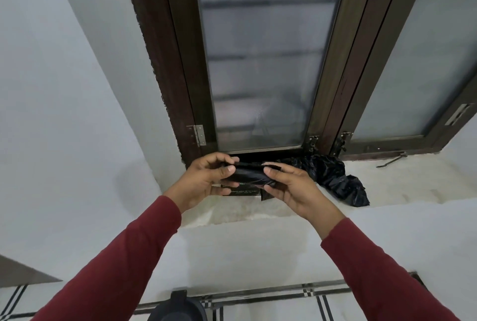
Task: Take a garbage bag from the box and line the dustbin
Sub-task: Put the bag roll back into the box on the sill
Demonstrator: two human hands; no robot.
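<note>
A black roll of garbage bags [249, 175] is held level above the window sill, one hand on each end. My left hand [206, 181] pinches its left end with thumb and fingers. My right hand [291, 189] grips the right end. Just under the roll lies the dark box [242, 192] with small white print, mostly hidden by my hands. A dark round object [178, 307], possibly the dustbin, shows at the bottom edge on the floor, largely cut off.
A crumpled black plastic bag [335, 178] lies on the white sill [400, 181] to the right of my hands. A frosted window in a dark brown frame [180, 62] rises behind. A metal stay hook [392, 159] rests on the sill. Tiled floor [284, 307] lies below.
</note>
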